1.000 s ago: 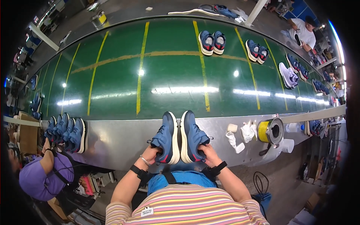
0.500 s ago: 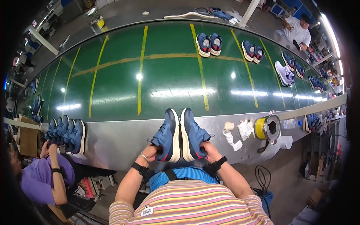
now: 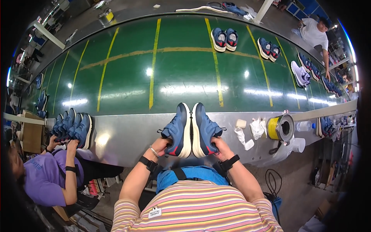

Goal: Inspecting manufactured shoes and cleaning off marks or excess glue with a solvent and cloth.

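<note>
Head view: left hand point(image 3: 161, 145) and right hand point(image 3: 218, 145) are gripping the heels of two blue sneakers point(image 3: 191, 129) on the table point(image 3: 123, 137). Sneakers are likely handling light and soft-sided; heels are offering the firmest hold.

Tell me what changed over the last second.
The shoe pairs on the green belt drifted left; the nearest pair now sits left of the yellow line. Unchanged: the left hand and right hand hold the two blue shoes side by side on the metal ledge.
</note>
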`<state>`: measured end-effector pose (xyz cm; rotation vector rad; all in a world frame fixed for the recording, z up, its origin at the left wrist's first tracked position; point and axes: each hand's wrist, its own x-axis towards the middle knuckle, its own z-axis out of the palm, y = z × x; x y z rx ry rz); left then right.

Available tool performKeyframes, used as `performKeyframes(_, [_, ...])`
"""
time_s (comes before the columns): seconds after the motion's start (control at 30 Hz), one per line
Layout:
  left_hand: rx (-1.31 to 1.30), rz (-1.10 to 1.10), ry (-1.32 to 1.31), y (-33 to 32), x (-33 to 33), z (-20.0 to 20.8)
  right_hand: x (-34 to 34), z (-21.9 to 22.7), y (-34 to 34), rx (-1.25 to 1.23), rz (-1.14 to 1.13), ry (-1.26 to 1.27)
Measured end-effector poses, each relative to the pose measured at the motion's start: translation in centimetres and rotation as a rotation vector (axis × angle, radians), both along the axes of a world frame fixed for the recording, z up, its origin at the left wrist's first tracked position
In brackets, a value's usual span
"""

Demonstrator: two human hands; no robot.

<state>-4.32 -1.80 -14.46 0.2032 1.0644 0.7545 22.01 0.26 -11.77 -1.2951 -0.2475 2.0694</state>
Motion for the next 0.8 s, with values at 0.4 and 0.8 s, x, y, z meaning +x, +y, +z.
performKeyframes(0.4, [0.212, 0.191, 0.522, -2.3, 3.0, -1.0, -0.3, -2.6, -0.7, 0.829, 0.474, -1.108])
performKeyframes(0.8, [1.126, -0.88, 1.528, -3.4, 4.9, 5.7, 11.1, -4.4, 0.1, 0.802, 0.0, -1.34])
